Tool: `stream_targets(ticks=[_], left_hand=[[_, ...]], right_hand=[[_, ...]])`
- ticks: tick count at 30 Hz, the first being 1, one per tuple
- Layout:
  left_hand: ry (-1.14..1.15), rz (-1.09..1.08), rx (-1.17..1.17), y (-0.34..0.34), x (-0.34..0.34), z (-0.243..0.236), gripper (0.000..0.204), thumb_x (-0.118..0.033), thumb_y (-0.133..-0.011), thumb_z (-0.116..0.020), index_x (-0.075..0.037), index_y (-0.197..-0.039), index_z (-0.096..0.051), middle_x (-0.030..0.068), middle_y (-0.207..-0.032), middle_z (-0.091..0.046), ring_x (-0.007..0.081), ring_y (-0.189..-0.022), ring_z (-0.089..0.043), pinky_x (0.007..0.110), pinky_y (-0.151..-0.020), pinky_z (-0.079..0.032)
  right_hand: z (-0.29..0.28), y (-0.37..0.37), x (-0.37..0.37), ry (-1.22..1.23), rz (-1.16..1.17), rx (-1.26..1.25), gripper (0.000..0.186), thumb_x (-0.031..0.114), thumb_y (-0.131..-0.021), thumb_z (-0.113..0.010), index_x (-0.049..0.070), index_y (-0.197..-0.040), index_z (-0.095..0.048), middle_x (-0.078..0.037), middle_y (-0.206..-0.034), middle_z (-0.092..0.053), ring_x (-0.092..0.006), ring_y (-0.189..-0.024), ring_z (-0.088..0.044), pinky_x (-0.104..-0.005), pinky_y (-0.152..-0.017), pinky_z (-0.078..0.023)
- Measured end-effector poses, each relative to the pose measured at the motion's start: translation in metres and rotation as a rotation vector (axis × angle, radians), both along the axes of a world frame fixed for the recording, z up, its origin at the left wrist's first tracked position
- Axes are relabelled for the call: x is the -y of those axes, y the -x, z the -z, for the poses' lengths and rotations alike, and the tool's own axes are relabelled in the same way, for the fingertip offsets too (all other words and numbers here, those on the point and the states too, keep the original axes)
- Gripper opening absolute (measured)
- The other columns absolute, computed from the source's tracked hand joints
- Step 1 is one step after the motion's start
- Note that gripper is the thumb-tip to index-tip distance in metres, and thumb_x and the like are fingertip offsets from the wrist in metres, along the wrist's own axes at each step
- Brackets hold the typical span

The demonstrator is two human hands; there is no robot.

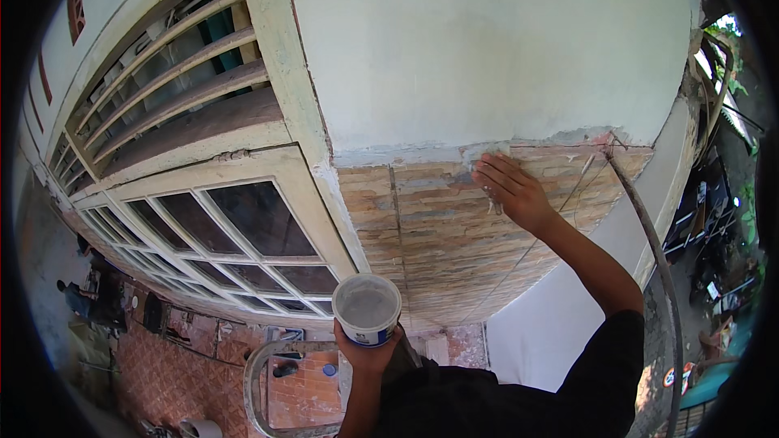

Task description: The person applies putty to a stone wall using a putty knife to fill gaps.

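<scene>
My left hand (367,355) is wrapped round the lower part of a white plastic tub (365,334), held upright at chest height. Whitish-grey paste (365,306) lies inside it. My right hand (517,195) rests with its fingers stretched out against the wall, at the seam where white plaster (495,49) meets the stone-look tiles (454,235). A whitish smear clings below that palm, over the tiles. Grey filler (406,152) runs along the seam to both sides of the fingers.
A cream window frame with panes (260,219) stands left, below a slatted vent (178,65). On the right, a dark hose or cable (653,243) hangs from the wall. A metal ladder-like frame (256,393) rises below, over a tiled floor (170,365). Someone (75,296) is far left.
</scene>
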State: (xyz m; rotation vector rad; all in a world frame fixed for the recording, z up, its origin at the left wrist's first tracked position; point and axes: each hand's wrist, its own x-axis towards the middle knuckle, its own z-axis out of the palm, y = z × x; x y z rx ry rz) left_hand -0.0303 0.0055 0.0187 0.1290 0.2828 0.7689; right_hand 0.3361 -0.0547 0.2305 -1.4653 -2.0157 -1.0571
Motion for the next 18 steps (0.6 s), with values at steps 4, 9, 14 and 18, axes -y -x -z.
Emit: stream_targets(ticks=[4, 9, 14, 18], left_hand=[[0.038, 0.035, 0.077, -0.003, 0.006, -0.009, 0.078, -0.065, -0.085, -0.045, -0.013, -0.142, -0.040, 0.0190, -0.136, -0.046, 0.0381, -0.123, -0.044, 0.048, -0.084, -0.047], [0.030, 0.060, 0.137, -0.001, 0.009, 0.001, 0.077, -0.065, -0.084, -0.046, -0.014, -0.142, -0.041, 0.0179, -0.137, -0.045, 0.0379, -0.124, -0.043, 0.050, -0.085, -0.047], [-0.084, -0.058, -0.100, -0.003, 0.012, 0.028, 0.080, -0.065, -0.082, -0.049, -0.014, -0.143, -0.039, 0.0176, -0.140, -0.042, 0.0373, -0.127, -0.039, 0.049, -0.086, -0.047], [-0.007, -0.042, -0.004, -0.006, 0.016, 0.020, 0.081, -0.065, -0.082, -0.048, -0.015, -0.145, -0.038, 0.0179, -0.139, -0.043, 0.0380, -0.126, -0.042, 0.050, -0.085, -0.047]], right_hand=[[0.003, -0.031, 0.042, 0.001, 0.067, -0.038, 0.044, -0.002, -0.079, -0.065, 0.007, -0.122, -0.064, -0.006, -0.130, -0.061, -0.0240, -0.128, -0.054, -0.0428, -0.111, -0.045], [0.008, -0.059, 0.111, -0.085, 0.291, -0.096, 0.049, -0.012, -0.076, -0.061, 0.004, -0.121, -0.065, -0.012, -0.125, -0.065, -0.0298, -0.124, -0.058, -0.0437, -0.108, -0.046], [0.028, 0.010, 0.085, -0.235, 0.227, -0.367, 0.059, -0.020, -0.071, -0.047, 0.002, -0.123, -0.063, -0.019, -0.124, -0.064, -0.0361, -0.122, -0.058, -0.0455, -0.105, -0.047], [0.008, 0.066, 0.015, -0.072, -0.041, -0.344, 0.050, -0.013, -0.076, -0.055, 0.004, -0.122, -0.063, -0.015, -0.121, -0.066, -0.0316, -0.116, -0.063, -0.0387, -0.095, -0.054]])
